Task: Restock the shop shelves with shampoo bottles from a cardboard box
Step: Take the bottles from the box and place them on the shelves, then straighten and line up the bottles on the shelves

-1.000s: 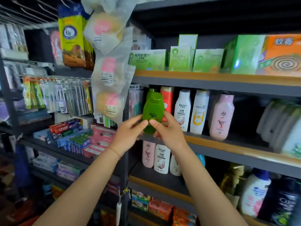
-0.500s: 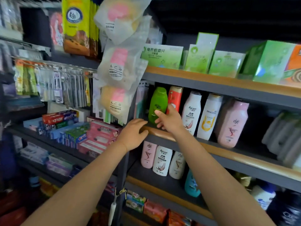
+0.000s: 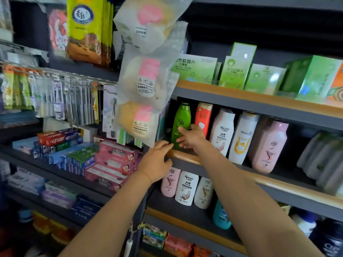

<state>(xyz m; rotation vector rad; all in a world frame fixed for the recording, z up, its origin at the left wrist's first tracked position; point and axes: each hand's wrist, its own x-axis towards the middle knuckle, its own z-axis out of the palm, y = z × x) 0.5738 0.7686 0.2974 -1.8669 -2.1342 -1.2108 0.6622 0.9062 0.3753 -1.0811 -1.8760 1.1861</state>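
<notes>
Green plastic bottle (image 3: 181, 125) (rounded, upright), right hand (image 3: 192, 137) fingers pinching it, left hand (image 3: 155, 164) fingers spread.

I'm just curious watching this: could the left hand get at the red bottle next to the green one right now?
Probably not directly. The left hand rests at the shelf edge, and the green bottle and the right hand stand between it and the red bottle.

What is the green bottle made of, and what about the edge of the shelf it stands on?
The green bottle looks like smooth, glossy plastic: light glints off its rounded sides. The shelf edge looks like varnished wood or a wood-look strip, tan and shiny, over dark grey shelving that may be painted metal.
</notes>
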